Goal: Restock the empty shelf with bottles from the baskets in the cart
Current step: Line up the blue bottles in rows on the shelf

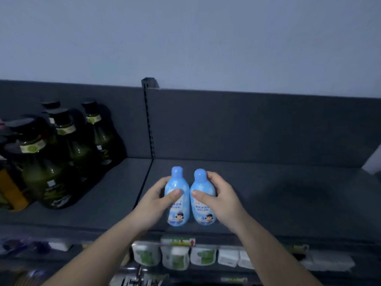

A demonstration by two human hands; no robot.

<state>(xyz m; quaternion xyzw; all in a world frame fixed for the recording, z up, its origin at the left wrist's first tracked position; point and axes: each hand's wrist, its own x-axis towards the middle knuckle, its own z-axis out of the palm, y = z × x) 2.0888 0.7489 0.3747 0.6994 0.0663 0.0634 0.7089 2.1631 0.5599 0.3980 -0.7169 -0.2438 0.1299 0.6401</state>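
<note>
Two light blue bottles with cartoon labels stand upright side by side near the front edge of the dark grey shelf (268, 193). My left hand (158, 201) wraps the left blue bottle (176, 211), thumb across its front. My right hand (218, 199) grips the right blue bottle (203, 213) the same way. Both bottle bases appear to rest on the shelf board. The cart and its baskets are out of view.
Several dark green bottles (61, 153) with black caps fill the neighbouring shelf section at left, beyond a slotted upright post (149, 120). A yellow item (10, 188) sits at far left. White and green packs (175, 256) line the lower shelf. The shelf board stretches right of the blue bottles.
</note>
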